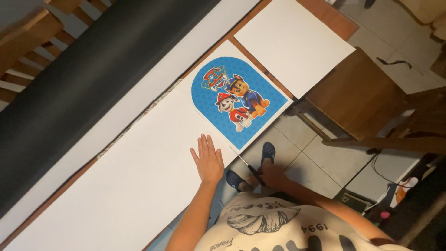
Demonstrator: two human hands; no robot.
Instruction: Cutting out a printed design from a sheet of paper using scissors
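One long white sheet (125, 186) lies lengthwise on the table, a blue arch-shaped cartoon-dog print (239, 100) at its far end. Left hand (207, 160) rests flat, fingers spread, on the sheet just short of the print. Right hand (272, 175) grips scissors (246, 165) off the table edge, blades at the sheet's edge, aimed toward the print.

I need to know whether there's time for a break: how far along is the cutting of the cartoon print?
Barely begun. Done: the blue arch-shaped print lies flat on the large white sheet. In hand: the left hand presses the sheet beside the print, while the right hand brings scissors to the sheet's edge. Left: no cut around the arch shows, so apparently the whole outline.
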